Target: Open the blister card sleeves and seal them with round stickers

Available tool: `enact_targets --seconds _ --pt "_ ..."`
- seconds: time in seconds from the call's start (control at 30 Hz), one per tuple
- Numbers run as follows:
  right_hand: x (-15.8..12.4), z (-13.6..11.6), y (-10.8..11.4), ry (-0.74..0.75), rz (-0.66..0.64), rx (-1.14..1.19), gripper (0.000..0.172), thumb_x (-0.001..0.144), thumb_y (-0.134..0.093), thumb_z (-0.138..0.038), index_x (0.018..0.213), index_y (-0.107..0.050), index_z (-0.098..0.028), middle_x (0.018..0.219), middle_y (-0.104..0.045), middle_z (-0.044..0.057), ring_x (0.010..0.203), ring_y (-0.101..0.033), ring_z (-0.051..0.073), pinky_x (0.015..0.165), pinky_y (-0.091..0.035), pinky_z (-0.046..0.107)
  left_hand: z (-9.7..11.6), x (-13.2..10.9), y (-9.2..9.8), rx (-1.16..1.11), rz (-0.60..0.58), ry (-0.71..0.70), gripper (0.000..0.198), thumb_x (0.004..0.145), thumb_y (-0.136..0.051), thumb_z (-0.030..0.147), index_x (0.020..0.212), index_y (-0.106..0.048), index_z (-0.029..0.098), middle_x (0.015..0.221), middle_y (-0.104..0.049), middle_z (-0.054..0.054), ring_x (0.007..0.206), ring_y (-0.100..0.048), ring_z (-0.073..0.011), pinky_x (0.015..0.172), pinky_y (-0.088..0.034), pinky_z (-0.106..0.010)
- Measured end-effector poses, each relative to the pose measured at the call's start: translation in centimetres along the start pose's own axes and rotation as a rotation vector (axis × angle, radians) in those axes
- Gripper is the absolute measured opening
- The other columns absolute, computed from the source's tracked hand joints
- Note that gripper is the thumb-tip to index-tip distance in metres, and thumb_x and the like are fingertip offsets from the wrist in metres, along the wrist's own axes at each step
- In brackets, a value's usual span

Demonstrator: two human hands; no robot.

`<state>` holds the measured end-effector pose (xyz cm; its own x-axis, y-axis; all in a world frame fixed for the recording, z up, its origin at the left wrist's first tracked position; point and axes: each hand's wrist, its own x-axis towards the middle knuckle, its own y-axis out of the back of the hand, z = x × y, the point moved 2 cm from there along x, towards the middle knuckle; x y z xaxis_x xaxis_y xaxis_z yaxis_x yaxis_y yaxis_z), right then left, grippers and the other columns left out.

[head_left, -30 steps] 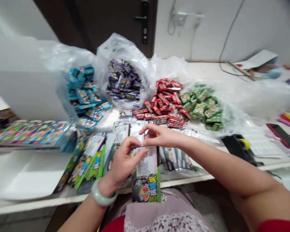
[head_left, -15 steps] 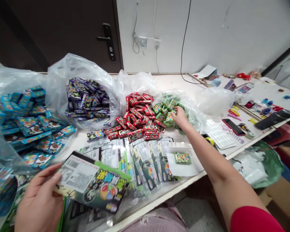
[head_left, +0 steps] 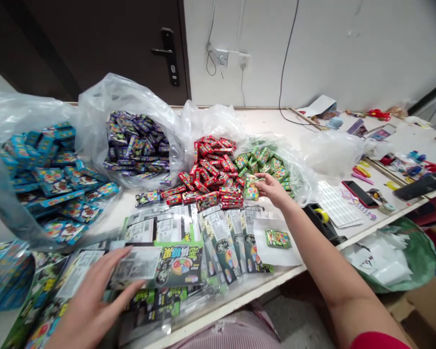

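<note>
My right hand [head_left: 272,188] pinches one small green candy packet [head_left: 251,188] over the front of the red packets. Behind it lies the pile of green packets [head_left: 265,160] in a clear bag. My left hand [head_left: 98,295] is spread, thumb and fingers apart, at the left end of a black and green printed pouch [head_left: 179,264]. That pouch rests on other pouches near the table's front edge. Several more pouches [head_left: 221,242] lie fanned out beside it. A single green packet [head_left: 277,239] sits on a white sheet [head_left: 263,254] to the right.
Red packets [head_left: 214,167] are heaped in the middle. Purple packets [head_left: 138,143] and blue packets [head_left: 54,179] fill clear bags on the left. A tape dispenser [head_left: 321,220], a label sheet [head_left: 336,203] and a phone [head_left: 359,194] lie to the right.
My left hand has lowered the pouch onto the others and its fingers have spread. My right hand has drawn back from the green pile with a packet. The view has shifted slightly.
</note>
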<state>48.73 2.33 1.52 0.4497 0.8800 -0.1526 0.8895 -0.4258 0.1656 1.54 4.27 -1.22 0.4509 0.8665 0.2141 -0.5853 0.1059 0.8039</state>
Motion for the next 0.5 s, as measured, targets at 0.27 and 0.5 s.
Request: enact_targets --seconds 0.27,0.5 --pt "-4.3 0.4 -7.7 -0.113 -0.238 0.138 0.043 0.062 -0.060 -0.021 0.104 -0.057 -0.027 0.072 -0.048 -0.006 0.066 -0.054 0.011 0.065 -0.058 0.032 4.6 2.1 -2.3 0.281 -0.454 -0.325 0.086 0.076 -0.066 0.027 0.149 -0.020 0.029 0.155 -0.029 -0.011 0.143 -0.020 -0.0380 0.112 -0.020 -0.065" --pt "-6.7 2.8 -9.5 -0.147 -0.262 -0.021 0.030 0.069 -0.064 -0.032 0.096 -0.055 -0.021 0.073 -0.058 -0.002 0.070 -0.061 0.016 0.059 -0.054 0.031 4.7 1.8 -0.9 0.205 -0.319 -0.287 0.087 0.076 -0.068 0.035 0.148 -0.020 0.026 0.139 -0.041 -0.015 0.132 -0.037 -0.0373 0.112 -0.025 -0.062"
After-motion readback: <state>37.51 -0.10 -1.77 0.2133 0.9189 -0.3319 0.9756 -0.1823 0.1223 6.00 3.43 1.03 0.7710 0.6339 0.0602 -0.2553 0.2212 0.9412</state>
